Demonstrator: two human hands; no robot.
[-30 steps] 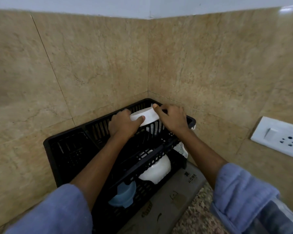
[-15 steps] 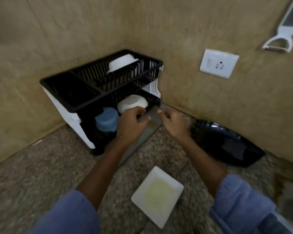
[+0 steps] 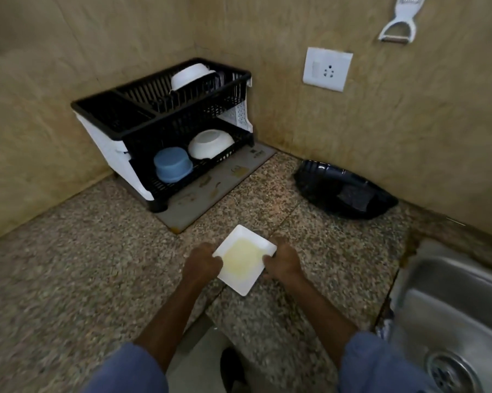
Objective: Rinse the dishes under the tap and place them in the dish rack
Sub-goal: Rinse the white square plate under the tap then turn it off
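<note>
A square white plate with a yellowish smear lies on the granite counter near its front edge. My left hand grips the plate's left edge and my right hand grips its right edge. The black two-tier dish rack stands in the back corner. A white bowl leans in its top tier. On the lower tier sit a blue bowl and a white bowl, both upside down. The steel sink is at the right; no tap shows.
A grey drip mat lies under the rack. A dark glossy dish rests by the right wall. On that wall are a white socket and a hanging peeler. Bare granite spreads to the left.
My hands left the white bowl in the rack's top tier, pulled back toward me, and closed on the square white plate. The view dropped and widened to include the sink.
</note>
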